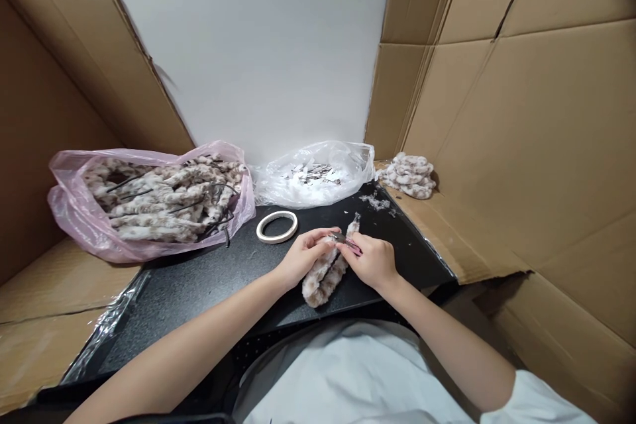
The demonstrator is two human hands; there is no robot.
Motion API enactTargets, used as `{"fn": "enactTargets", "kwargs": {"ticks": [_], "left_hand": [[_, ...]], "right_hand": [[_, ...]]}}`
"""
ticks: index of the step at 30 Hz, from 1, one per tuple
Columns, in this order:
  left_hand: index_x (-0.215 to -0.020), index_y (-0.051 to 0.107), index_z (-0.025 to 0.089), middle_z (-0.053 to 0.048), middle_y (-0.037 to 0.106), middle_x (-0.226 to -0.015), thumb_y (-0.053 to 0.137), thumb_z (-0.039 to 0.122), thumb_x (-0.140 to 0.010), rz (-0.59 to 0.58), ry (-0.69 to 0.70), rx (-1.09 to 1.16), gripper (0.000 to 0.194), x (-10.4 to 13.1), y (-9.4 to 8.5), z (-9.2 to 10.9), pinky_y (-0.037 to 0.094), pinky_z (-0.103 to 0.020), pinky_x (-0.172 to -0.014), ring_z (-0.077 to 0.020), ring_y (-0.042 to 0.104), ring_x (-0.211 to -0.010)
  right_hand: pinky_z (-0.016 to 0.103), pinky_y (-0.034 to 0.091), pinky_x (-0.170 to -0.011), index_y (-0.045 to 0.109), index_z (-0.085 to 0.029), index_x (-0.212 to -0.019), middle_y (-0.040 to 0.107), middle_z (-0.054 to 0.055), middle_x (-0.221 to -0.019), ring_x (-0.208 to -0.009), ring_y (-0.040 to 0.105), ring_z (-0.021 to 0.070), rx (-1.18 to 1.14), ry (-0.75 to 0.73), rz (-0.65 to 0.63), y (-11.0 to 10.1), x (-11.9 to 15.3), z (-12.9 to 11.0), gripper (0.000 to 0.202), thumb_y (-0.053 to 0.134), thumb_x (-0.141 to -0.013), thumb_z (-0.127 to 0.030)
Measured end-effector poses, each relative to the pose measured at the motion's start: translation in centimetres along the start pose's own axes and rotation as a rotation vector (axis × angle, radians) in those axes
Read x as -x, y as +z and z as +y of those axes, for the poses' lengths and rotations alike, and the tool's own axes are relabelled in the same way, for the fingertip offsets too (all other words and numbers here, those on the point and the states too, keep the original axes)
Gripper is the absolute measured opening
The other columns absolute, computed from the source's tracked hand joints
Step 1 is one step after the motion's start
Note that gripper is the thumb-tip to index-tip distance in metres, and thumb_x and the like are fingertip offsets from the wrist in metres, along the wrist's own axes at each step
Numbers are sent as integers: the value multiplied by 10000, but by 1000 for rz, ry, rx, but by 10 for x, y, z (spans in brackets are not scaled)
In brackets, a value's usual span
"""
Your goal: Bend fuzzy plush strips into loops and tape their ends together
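A furry strip (322, 285), mottled white and brown, is bent into a narrow loop near the table's front edge. My left hand (304, 255) pinches one end of it between thumb and fingers. In the fist of my right hand (373, 260) are small pliers (352, 246) with pink handles and a grey metal head. Their head meets the strip at my left fingertips, and exactly what the jaws touch is hidden. The strip's other end sticks out past my right hand, with a thin grey tip.
A pink plastic bag (64, 212) of furry strips with dark cords lies at left. Behind the tape roll (277, 227) is a clear bag (358, 159) of small white and metallic pieces. Fluff scraps (376, 202) and a furry bundle (408, 175) lie at right. Cardboard walls (546, 119) flank the black table (199, 298).
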State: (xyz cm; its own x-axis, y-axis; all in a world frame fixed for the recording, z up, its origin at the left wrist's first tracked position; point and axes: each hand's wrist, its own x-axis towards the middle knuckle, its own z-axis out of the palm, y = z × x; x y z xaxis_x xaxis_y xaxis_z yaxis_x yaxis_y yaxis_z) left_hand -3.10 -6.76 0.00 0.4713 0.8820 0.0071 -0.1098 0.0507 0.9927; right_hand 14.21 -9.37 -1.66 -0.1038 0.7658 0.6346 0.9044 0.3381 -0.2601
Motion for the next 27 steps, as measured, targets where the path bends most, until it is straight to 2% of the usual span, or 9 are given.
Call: {"fn": "enactTargets", "kwargs": {"ticks": [4, 7, 10, 13, 19, 22, 27], "left_hand": [[-1056, 665, 180, -66, 601, -941, 597, 394, -818, 28, 251, -545, 327, -6, -6, 11, 427, -337, -853, -203, 546, -896], [-947, 662, 195, -63, 594, -1031, 502, 382, -872, -66, 358, -763, 257, -19, -5, 14, 357, -378, -973, -226, 494, -1032], [-802, 595, 168, -30, 601, -819, 400, 352, -900, -145, 304, -737, 285, -42, 4, 5, 425, -333, -845, -187, 528, -839], [-704, 512, 158, -19, 549, -688, 276, 337, -922, -105, 304, -607, 368, -73, 18, -9, 437, -280, -676, -152, 502, -678], [-618, 399, 186, 18, 421, -607, 345, 346, -883, -62, 345, -633, 314, -126, 37, -22, 374, -280, -632, -136, 401, -613], [-620, 402, 187, 19, 419, -609, 353, 319, -869, -79, 355, -635, 286, -137, 42, -24, 364, -277, -625, -137, 399, -610], [-702, 421, 186, 9, 446, -679, 344, 268, -859, -49, 399, -604, 193, -140, 46, -31, 381, -275, -658, -144, 419, -663]], "right_hand": [[234, 222, -488, 515, -178, -563, 554, -2, -509, -456, 461, 94, -144, 54, -38, -1, -3, 4, 427, 500, -867, -477], [229, 219, -474, 430, -178, -514, 468, -25, -466, -440, 384, 80, -284, 120, -75, -2, -9, 11, 475, 488, -867, -491], [231, 222, -474, 373, -182, -502, 401, -40, -456, -445, 339, 76, -373, 180, -70, -4, -21, 24, 496, 480, -863, -505], [249, 208, -483, 344, -186, -488, 334, -46, -456, -461, 310, 81, -406, 222, -62, -4, -38, 48, 512, 482, -845, -525], [265, 174, -470, 254, -214, -456, 224, -50, -460, -466, 253, 90, -553, 329, -95, 8, -58, 95, 590, 438, -783, -669], [258, 191, -449, 277, -220, -470, 240, -51, -452, -449, 261, 93, -587, 374, -79, 14, -55, 103, 590, 383, -799, -698], [248, 233, -454, 317, -213, -498, 301, -48, -465, -457, 302, 94, -634, 393, -63, 13, -47, 97, 572, 342, -825, -682]]}}
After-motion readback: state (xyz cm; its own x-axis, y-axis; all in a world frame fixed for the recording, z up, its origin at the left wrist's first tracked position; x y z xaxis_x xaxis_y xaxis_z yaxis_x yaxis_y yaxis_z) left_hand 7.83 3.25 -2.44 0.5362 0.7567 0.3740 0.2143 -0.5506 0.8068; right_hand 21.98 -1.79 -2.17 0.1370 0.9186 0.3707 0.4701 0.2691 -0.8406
